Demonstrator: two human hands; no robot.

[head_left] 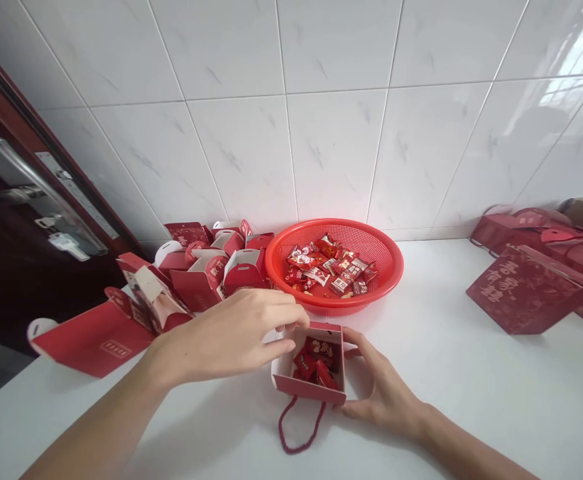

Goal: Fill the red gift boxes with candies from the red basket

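A small red gift box (309,390) stands open on the white table, with red wrapped sweets inside and a red cord handle hanging toward me. My left hand (236,333) is at the box's left top edge, its fingers pinched together on the rim or a flap. My right hand (378,387) cups the box's right side, fingers curled against the wall. Just behind the box sits a red plastic basket (386,248) holding several wrapped sweets (328,267).
A heap of red and white gift boxes (201,270) lies at the left, one unfolded flat (96,337). A larger red box (526,290) and more red packaging (546,233) sit at the right. White tiled wall behind; a dark door with a metal handle (31,193) at far left.
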